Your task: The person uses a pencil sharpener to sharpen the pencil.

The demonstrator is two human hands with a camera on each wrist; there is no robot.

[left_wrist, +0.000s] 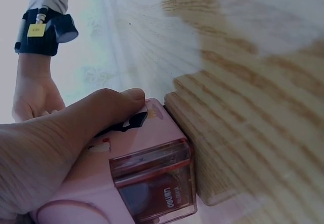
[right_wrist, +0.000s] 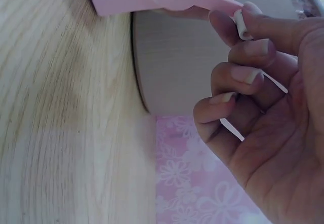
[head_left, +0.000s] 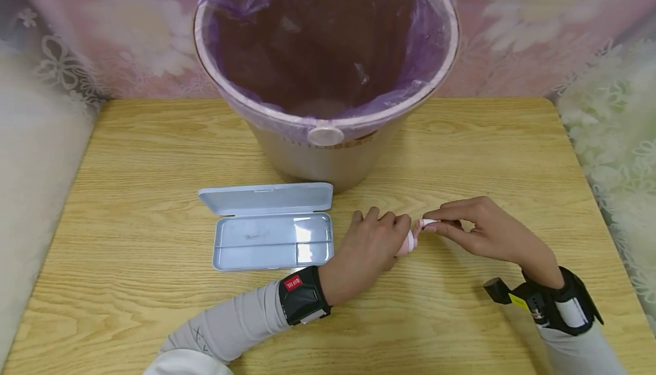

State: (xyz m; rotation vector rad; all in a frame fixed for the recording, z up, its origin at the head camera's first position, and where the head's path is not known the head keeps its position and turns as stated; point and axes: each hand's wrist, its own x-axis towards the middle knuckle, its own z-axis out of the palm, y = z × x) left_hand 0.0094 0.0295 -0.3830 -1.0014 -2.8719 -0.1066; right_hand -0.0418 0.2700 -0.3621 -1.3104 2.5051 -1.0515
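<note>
A pink pencil sharpener (left_wrist: 152, 133) with a crank is held by my left hand (head_left: 373, 241), whose thumb lies along its top in the left wrist view. Its see-through shavings drawer (left_wrist: 164, 196) faces that wrist camera. From its side the pink crank arm (right_wrist: 220, 2) reaches out to a small white knob (right_wrist: 240, 24). Thumb and forefinger of my right hand (head_left: 479, 230) pinch this knob, while the other fingers curl loosely below. In the head view, my left hand hides most of the sharpener's body. A pale blue pencil case (head_left: 256, 255) lies with its lid raised, left of my left hand.
Behind the case stands a large beige bin (head_left: 323, 161), lined with a purple plastic bag (head_left: 427, 39). The wooden table (head_left: 143, 193) ends at a pink flowered curtain (head_left: 138, 33) at the back. White lacy cloth (head_left: 620, 130) hangs along the right side.
</note>
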